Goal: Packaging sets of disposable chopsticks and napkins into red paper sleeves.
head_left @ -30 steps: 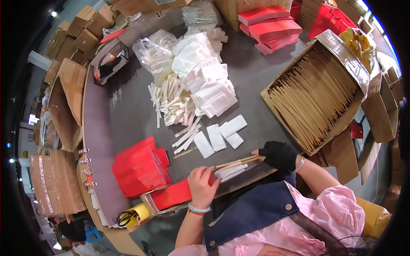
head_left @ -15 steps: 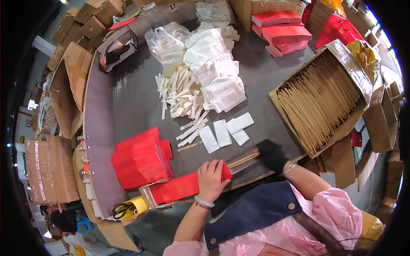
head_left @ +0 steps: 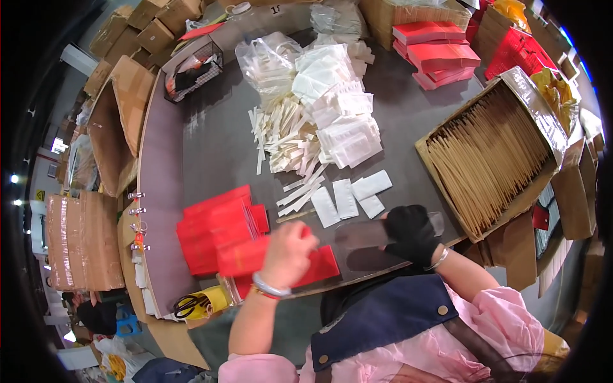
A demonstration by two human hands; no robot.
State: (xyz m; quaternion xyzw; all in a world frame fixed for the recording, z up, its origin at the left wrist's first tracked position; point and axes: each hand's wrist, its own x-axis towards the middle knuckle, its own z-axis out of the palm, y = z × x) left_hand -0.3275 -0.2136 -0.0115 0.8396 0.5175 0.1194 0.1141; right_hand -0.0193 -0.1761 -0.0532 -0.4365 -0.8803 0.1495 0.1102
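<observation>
My left hand, smeared by motion, is closed on a red paper envelope at the front left of the table. Under and beside it another red envelope lies along the table's front edge. Left of these is a pile of red envelopes. My right hand, in a black glove with bare fingertips, grips a blurred, see-through plastic piece, long and flat, that sticks out on both sides of it. Just beyond it, several white packets lie on the table.
White paper strips and stacked white packets fill the table's middle. At right stands a carton of thin wooden sticks. Red bundles lie at the back right, a wire basket at the back left. Scissors sit in a yellow holder.
My left hand has moved left and lifted with a red envelope. The wooden sticks seen between my hands no longer show; the right hand now has the see-through plastic piece. The view has shifted slightly.
</observation>
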